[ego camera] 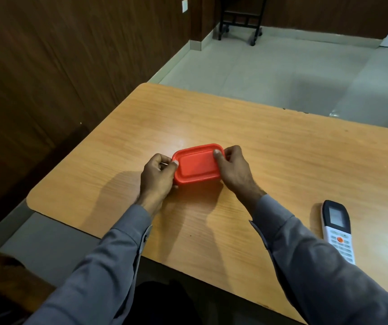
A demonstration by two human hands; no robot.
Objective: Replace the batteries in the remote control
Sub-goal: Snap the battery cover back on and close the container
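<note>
A small red plastic box (197, 166) with its lid on rests on the wooden table (282, 148), a little left of centre. My left hand (158, 178) grips its left end, thumb on the lid's rim. My right hand (234, 170) holds the right end, thumb pressed on the lid's far corner. A white remote control (337, 228) with a dark screen and an orange button lies face up near the table's right side, apart from both hands. What is inside the box is hidden.
Dark wood panelling runs along the left wall. Beyond the table's far edge is pale tiled floor, with a black wheeled frame (241, 22) at the back. The table's rounded left corner (32, 202) is close to my left arm.
</note>
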